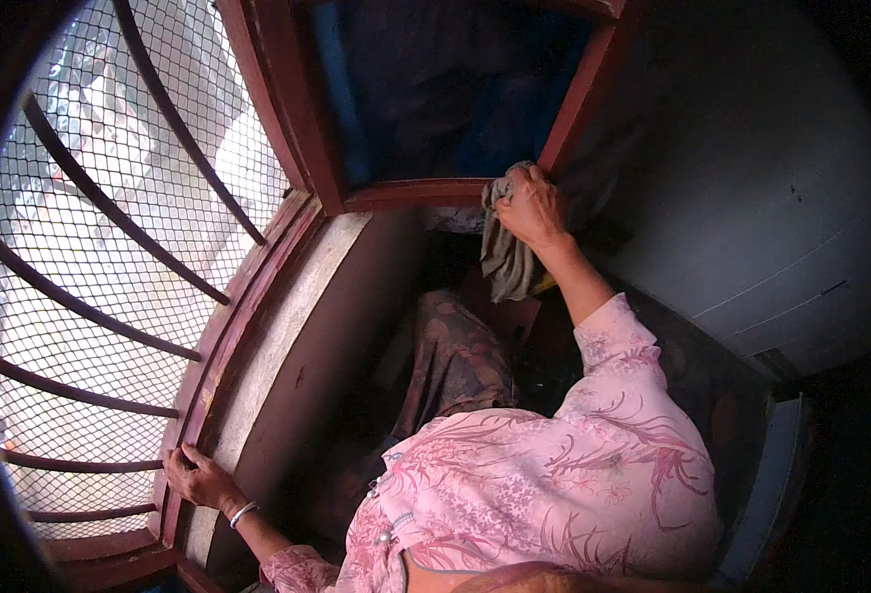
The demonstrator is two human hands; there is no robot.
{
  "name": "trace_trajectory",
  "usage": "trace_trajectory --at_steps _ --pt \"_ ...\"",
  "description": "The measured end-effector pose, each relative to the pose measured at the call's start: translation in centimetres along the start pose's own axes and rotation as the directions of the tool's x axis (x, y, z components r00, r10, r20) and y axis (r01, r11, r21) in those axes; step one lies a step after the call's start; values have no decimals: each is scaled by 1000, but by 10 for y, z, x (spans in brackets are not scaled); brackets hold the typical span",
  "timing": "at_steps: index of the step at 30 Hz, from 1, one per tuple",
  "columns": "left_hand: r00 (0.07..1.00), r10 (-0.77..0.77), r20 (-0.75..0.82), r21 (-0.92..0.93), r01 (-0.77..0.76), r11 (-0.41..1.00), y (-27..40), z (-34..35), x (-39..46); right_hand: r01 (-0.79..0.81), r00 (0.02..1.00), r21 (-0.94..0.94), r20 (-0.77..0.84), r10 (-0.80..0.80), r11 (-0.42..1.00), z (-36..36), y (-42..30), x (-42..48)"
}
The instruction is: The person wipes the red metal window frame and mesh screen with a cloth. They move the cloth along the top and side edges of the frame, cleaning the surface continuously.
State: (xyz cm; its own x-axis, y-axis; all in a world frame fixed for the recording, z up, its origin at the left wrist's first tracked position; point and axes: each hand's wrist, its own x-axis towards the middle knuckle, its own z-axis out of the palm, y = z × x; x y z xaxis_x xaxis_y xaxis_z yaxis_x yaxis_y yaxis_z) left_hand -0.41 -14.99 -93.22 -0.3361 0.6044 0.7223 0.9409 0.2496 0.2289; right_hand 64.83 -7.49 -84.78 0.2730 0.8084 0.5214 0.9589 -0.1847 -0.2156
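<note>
My right hand (531, 207) grips a grey-brown cloth rag (508, 256) against the lower right corner of a red-brown wooden window shutter frame (420, 194). Most of the rag hangs in folds below my fingers. Dark glass or a dark pane (457, 96) fills the shutter, with bluish edges. On the other side, my left hand (199, 478) rests on the wooden window frame (217, 363), fingers bent over its edge by a metal bar. I see no object in that hand, though its palm is hidden.
Curved dark metal bars (109, 296) and wire mesh (94, 259) cover the window opening at left. A pale sill (294, 319) runs beneath the frame. At right stands a grey wall (761, 207). The floor area below is dark, its contents hard to make out.
</note>
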Motion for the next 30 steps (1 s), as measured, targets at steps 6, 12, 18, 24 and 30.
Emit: trace_trajectory --at_steps 6,12,18,24,30 --pt "1000 16 -14 1 -16 1000 0 1 -1 203 967 376 -221 -124 904 19 -10 -19" --pt "999 39 -34 -35 -40 999 -3 -1 -1 370 885 339 -412 -217 865 -47 -25 3" --pt "1000 -4 -15 -51 3 999 -3 0 -2 345 398 -200 -854 -336 917 -224 -21 131" --pt "999 -10 -46 -34 9 999 -5 2 -3 175 455 -523 -709 -540 834 -210 -34 171" --pt "1000 -20 -20 -51 19 999 -9 6 -4 220 589 -524 -601 -540 823 -184 -15 153"
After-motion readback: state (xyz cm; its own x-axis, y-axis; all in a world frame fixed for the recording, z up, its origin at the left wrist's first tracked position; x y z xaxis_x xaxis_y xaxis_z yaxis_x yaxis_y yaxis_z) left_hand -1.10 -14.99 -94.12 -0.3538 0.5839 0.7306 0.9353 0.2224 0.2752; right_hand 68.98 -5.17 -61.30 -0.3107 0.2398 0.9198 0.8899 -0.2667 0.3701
